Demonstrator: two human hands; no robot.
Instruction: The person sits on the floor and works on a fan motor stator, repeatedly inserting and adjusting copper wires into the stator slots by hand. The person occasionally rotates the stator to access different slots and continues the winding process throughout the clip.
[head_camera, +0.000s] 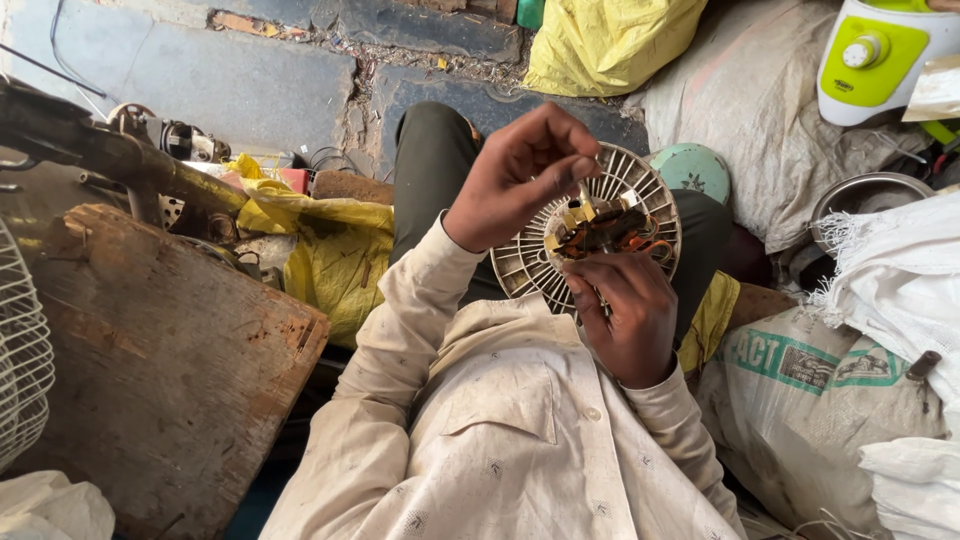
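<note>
**Both hands on a round motor part over my lap**

I held a round, off-white slotted disc (520, 265), ribbed like a vent grille, in front of my chest and above my knees. At its middle sat a small motor core (600, 228) with copper-coloured windings, brass tabs and short orange wires. My right hand (625, 315) gripped the piece from below, fingers curled shut around its lower edge and the core, the thumb lying across the front. My left hand (515, 175) came in from above, its thumb and forefinger pinched together on a brass tab at the top of the core; the other fingers were bent loosely over the disc's rim.

I wore a cream long-sleeved shirt (500, 420) and dark green trousers (430, 170), sitting low among clutter. To my left lay a worn, rust-stained wooden board (170, 370), with part of a white wire fan guard (20, 360) at the frame's edge beside it. A crumpled yellow bag (320, 240) lay between the board and my leg. To my right stood printed woven sacks (810, 400), a steel bowl (870, 195) and, farther up, a white and lime-green appliance base (880, 55). A pale green round cap (695, 170) showed just beyond the disc.
</note>
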